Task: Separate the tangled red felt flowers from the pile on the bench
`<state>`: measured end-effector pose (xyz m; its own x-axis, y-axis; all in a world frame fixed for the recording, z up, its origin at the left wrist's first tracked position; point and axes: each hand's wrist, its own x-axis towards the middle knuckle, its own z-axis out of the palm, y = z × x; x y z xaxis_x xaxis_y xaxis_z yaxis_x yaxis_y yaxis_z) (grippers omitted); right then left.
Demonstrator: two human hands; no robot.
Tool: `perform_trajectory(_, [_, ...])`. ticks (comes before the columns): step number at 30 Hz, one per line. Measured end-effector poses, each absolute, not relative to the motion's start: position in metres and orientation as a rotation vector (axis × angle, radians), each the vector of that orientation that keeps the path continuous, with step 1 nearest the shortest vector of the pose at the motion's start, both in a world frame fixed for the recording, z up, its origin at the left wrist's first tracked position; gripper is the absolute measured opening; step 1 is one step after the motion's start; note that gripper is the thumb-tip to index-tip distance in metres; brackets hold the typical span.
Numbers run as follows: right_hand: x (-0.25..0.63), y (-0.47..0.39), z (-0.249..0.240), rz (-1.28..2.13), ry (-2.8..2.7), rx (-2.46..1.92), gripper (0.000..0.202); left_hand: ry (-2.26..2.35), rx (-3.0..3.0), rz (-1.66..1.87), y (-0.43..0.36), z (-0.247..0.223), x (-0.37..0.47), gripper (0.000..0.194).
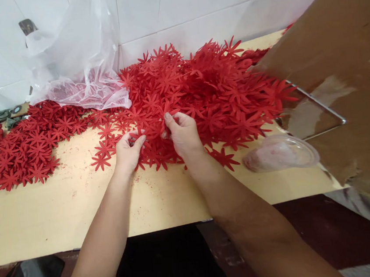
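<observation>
A large heap of red flower-shaped cutouts, each with several narrow petals, lies across the middle of the table. At its front edge, my left hand is closed, thumb against fingers, on a red flower cutout. My right hand is a short way to the right, its thumb and index finger pinched together over the heap. A bit of red shows at those fingertips, but I cannot make out whether it is a separate piece. Petals lie under and around both hands.
A second pile of red cutouts lies at the left. Behind it stands a translucent plastic bag against the tiled wall. A clear plastic tub lies on the right, beside a big brown cardboard sheet. The pale tabletop ends close to my body.
</observation>
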<state>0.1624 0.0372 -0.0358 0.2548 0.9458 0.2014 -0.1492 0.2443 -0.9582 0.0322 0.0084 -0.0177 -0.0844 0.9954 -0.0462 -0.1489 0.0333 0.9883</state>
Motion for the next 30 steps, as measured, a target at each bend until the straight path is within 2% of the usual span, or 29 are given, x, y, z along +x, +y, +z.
perform_trajectory(6, [0.157,0.027,-0.023,1.025,-1.045,-1.007,0.053,1.181,0.971,1.306,0.009,-0.018,0.032,0.019])
perform_trajectory(11, [0.154,0.023,-0.016,1.110,-1.039,-0.919,0.048,1.124,0.994,1.382,0.010,-0.023,0.032,0.032])
perform_trajectory(18, [0.156,0.023,-0.017,1.198,-1.065,-0.852,0.046,1.088,0.998,1.370,0.010,-0.028,0.031,0.024])
perform_trajectory(30, [0.150,0.016,-0.015,1.338,-1.029,-0.795,0.040,1.055,0.920,1.377,0.011,-0.026,0.030,0.039])
